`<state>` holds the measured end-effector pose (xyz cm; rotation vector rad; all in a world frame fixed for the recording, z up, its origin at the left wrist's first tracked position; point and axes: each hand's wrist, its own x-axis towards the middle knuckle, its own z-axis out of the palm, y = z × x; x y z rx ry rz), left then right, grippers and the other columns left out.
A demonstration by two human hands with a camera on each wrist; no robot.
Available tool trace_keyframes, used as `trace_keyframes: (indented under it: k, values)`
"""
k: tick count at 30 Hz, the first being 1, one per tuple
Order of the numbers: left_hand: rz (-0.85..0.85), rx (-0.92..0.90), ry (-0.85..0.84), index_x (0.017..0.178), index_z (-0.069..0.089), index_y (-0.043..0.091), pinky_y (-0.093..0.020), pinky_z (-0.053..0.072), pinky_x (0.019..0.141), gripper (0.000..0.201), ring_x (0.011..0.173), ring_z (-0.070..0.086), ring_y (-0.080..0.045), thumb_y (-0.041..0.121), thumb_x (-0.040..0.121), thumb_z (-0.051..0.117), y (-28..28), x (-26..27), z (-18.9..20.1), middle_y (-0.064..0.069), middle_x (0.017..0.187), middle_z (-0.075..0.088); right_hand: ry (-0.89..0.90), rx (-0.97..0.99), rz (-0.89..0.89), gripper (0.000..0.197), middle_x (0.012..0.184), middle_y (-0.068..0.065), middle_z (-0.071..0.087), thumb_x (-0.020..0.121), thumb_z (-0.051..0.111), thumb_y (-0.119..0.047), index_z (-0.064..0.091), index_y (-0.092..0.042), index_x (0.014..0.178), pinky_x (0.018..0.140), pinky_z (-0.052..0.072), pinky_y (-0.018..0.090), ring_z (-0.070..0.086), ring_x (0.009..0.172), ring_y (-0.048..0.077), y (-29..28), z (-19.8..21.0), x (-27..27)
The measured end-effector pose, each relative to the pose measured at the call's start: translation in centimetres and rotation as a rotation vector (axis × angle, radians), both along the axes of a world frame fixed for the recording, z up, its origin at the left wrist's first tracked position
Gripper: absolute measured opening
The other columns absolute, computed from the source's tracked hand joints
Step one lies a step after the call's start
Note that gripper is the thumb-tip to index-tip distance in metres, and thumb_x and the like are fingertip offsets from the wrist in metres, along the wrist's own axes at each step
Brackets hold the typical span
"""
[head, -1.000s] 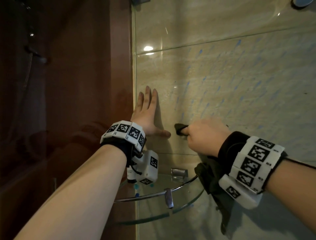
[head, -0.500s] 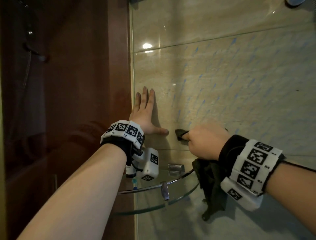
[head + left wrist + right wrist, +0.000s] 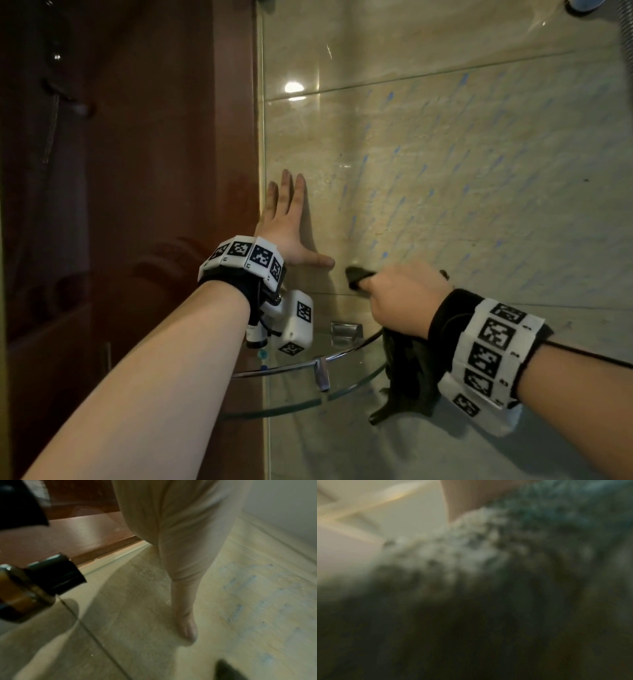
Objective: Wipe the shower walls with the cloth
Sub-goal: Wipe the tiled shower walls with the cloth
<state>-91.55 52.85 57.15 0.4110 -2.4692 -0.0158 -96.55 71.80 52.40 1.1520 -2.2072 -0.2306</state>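
The beige tiled shower wall (image 3: 445, 164) carries blue streaks. My left hand (image 3: 286, 222) lies flat on it beside the corner, fingers straight and pointing up, thumb out to the right; the left wrist view shows that thumb (image 3: 185, 615) pressed on the tile. My right hand (image 3: 404, 294) grips a dark cloth (image 3: 407, 377) against the wall, just right of the left thumb. A fold of cloth pokes out past the knuckles and the rest hangs below the wrist. The right wrist view is filled by the blurred cloth (image 3: 471, 588).
A reddish-brown panel (image 3: 154, 205) meets the tile at the corner on the left. A glass corner shelf (image 3: 308, 383) with a metal rail sits just below both hands. A dark bottle with a black cap (image 3: 42, 582) stands on it under my left wrist.
The right hand with the cloth has slid slightly down and left along the wall, and the hanging cloth has swung. The left hand has stayed flat on the tile.
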Motion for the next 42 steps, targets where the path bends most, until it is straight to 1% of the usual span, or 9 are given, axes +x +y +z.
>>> trace_keyframes:
  k: [6, 11, 16, 21, 27, 29, 32, 36, 42]
  values:
    - [0.004, 0.005, 0.010, 0.142, -0.034, 0.025, -0.041, -0.004, 0.116, 0.147, 0.139, -0.032, -0.023, 0.062, 0.056, 0.080, 0.0, -0.1, 0.0, 0.006, 0.147, -0.044, 0.111, -0.040, -0.029, 0.037, 0.088, 0.000, 0.058, 0.094, 0.036, -0.024, 0.060, -0.026, 0.123, 0.061, 0.037, 0.029, 0.045, 0.068, 0.018, -0.8, 3.2, 0.0]
    - [0.007, -0.004, 0.019, 0.142, -0.034, 0.025, -0.040, -0.003, 0.116, 0.147, 0.139, -0.032, -0.022, 0.063, 0.056, 0.079, -0.2, -0.3, -0.1, 0.006, 0.147, -0.043, 0.103, -0.073, -0.063, 0.038, 0.070, -0.003, 0.042, 0.094, 0.036, -0.021, 0.057, -0.026, 0.126, 0.062, 0.042, 0.030, 0.040, 0.058, 0.014, -1.2, 4.8, 0.0]
    - [0.012, -0.018, 0.017, 0.142, -0.034, 0.024, -0.040, -0.004, 0.116, 0.146, 0.140, -0.031, -0.023, 0.063, 0.057, 0.078, -0.1, -0.2, -0.2, 0.005, 0.147, -0.043, 0.130, 0.124, -0.023, 0.035, 0.077, -0.002, 0.050, 0.094, 0.036, -0.020, 0.060, -0.025, 0.120, 0.059, 0.039, 0.029, 0.047, 0.065, 0.018, -0.9, 2.1, 0.0]
    - [0.016, -0.009, 0.011, 0.142, -0.034, 0.025, -0.041, -0.002, 0.116, 0.146, 0.140, -0.031, -0.022, 0.063, 0.057, 0.079, -0.1, -0.2, -0.2, 0.006, 0.147, -0.043, 0.163, -0.068, -0.084, 0.040, 0.067, -0.002, 0.042, 0.093, 0.036, -0.015, 0.056, -0.027, 0.125, 0.060, 0.037, 0.030, 0.037, 0.053, 0.014, -0.6, 5.5, -0.2]
    - [0.020, -0.016, 0.008, 0.142, -0.033, 0.023, -0.041, -0.002, 0.116, 0.145, 0.140, -0.031, -0.023, 0.063, 0.058, 0.078, -0.1, -0.2, -0.1, 0.005, 0.147, -0.042, 0.201, 0.071, -0.041, 0.036, 0.105, 0.004, 0.064, 0.096, 0.037, -0.011, 0.052, -0.015, 0.128, 0.054, 0.035, 0.028, 0.063, 0.090, 0.021, -0.4, 2.8, 1.1]
    - [0.017, -0.021, 0.008, 0.142, -0.033, 0.023, -0.041, -0.003, 0.116, 0.145, 0.140, -0.030, -0.024, 0.063, 0.058, 0.078, 0.0, -0.1, -0.1, 0.005, 0.148, -0.042, 0.231, 0.149, -0.046, 0.034, 0.104, 0.003, 0.065, 0.096, 0.036, -0.011, 0.055, -0.015, 0.124, 0.049, 0.030, 0.027, 0.062, 0.089, 0.019, -0.3, 2.3, 1.4]
    - [0.022, -0.018, 0.009, 0.142, -0.034, 0.023, -0.040, -0.004, 0.116, 0.146, 0.140, -0.031, -0.024, 0.063, 0.057, 0.078, 0.0, -0.1, -0.1, 0.005, 0.148, -0.042, 0.274, 0.108, -0.100, 0.028, 0.102, 0.002, 0.065, 0.098, 0.038, -0.012, 0.058, -0.014, 0.117, 0.059, 0.037, 0.029, 0.064, 0.088, 0.019, -0.3, 3.4, 1.5]
    - [0.027, -0.017, 0.008, 0.141, -0.034, 0.023, -0.040, -0.004, 0.116, 0.147, 0.139, -0.032, -0.023, 0.064, 0.057, 0.078, -0.1, -0.3, -0.1, 0.005, 0.147, -0.043, 0.305, -0.005, -0.209, 0.032, 0.111, 0.008, 0.062, 0.098, 0.033, -0.003, 0.048, -0.002, 0.127, 0.066, 0.041, 0.033, 0.063, 0.098, 0.025, -0.2, 5.9, 1.0]
    - [0.023, -0.011, 0.011, 0.142, -0.033, 0.023, -0.040, -0.004, 0.116, 0.145, 0.139, -0.032, -0.023, 0.062, 0.058, 0.078, 0.0, -0.2, -0.1, 0.005, 0.147, -0.043, 0.296, 0.094, -0.128, 0.035, 0.113, 0.005, 0.064, 0.097, 0.037, -0.005, 0.049, -0.008, 0.130, 0.068, 0.041, 0.034, 0.063, 0.100, 0.025, -1.2, 4.0, 1.2]
